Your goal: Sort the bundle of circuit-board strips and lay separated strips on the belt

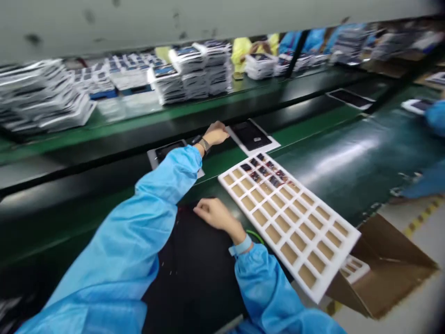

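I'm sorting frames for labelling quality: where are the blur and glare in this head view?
Head view: overhead light glares off the green work surface right of the white compartment tray; the stacked trays at far left and the edges smear with motion blur; the left hand and right hand stay fairly sharp; the conveyor lines bow from wide-angle distortion.

One view only — a head-worn camera, looking forward and steeply down across a green workbench (347, 153), tilted so the bench edge runs diagonally. Nearest to the lens: two blue sleeves, the left hand (216, 133) reaching away toward the dark conveyor belt (104, 157), the right hand (217, 214) close below on a black mat (194, 273). Farther off, blurred — stacked trays (194, 69) on the far bench; cardboard box (385, 269) at lower right.
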A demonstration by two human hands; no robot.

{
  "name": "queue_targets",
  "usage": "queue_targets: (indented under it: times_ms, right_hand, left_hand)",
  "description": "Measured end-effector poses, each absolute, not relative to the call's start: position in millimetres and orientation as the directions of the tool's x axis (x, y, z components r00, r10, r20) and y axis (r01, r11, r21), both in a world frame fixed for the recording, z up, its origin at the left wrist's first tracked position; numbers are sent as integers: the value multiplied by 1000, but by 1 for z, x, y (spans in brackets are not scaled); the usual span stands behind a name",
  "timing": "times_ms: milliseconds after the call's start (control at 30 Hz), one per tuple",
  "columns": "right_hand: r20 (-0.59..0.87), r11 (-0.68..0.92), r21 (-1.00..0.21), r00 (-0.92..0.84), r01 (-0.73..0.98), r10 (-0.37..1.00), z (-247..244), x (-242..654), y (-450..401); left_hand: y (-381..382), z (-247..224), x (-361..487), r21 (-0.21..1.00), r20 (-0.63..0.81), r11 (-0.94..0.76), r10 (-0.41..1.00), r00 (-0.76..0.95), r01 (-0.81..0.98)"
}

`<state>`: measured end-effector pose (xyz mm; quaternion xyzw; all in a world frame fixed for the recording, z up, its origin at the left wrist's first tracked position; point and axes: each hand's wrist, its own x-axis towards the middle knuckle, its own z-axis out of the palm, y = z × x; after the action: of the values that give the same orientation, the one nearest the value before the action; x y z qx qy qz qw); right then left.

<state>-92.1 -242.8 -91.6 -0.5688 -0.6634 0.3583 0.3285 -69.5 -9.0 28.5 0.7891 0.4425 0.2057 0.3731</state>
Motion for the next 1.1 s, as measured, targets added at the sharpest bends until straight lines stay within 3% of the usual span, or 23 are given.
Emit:
queue_targets:
  times_ms: [233, 333, 467, 567, 667, 733, 867, 1100]
  right_hand:
    - [28, 112, -856, -172, 504, 985, -98, -86, -223]
    - [72, 136, -835, -139, 533, 988, -93, -83, -218]
    - [115, 208, -826, -204, 524, 972, -71, -102, -222]
    - [140, 323, -810, -372, 490, 918, -45, -146, -233]
    - [114, 429, -808, -609, 403, 785, -20, -211, -244]
    - [135, 532, -756, -705, 381, 696, -5, -258, -246]
    - [266, 716, -544, -720, 437, 641, 16, -362, -240]
    - [72, 744, -290, -761, 602, 644, 16, -543, -232]
  left_hand:
    - [-110, 109, -311, 587, 187, -416, 904, 384, 694]
    - [-183, 119, -419, 600, 264, -287, 952, 154, 747]
    - [-294, 77, -522, 671, 352, -47, 899, -261, 740]
    - [-371, 26, -541, 759, 230, 119, 871, -434, 640]
    - [-426, -17, -528, 891, 44, 164, 897, -439, 424]
    - [-448, -33, -521, 930, 2, 176, 875, -484, 323]
    - [-464, -46, -524, 924, 114, 139, 788, -605, 356]
    - [-451, -111, -479, 782, 313, 106, 786, -534, 614]
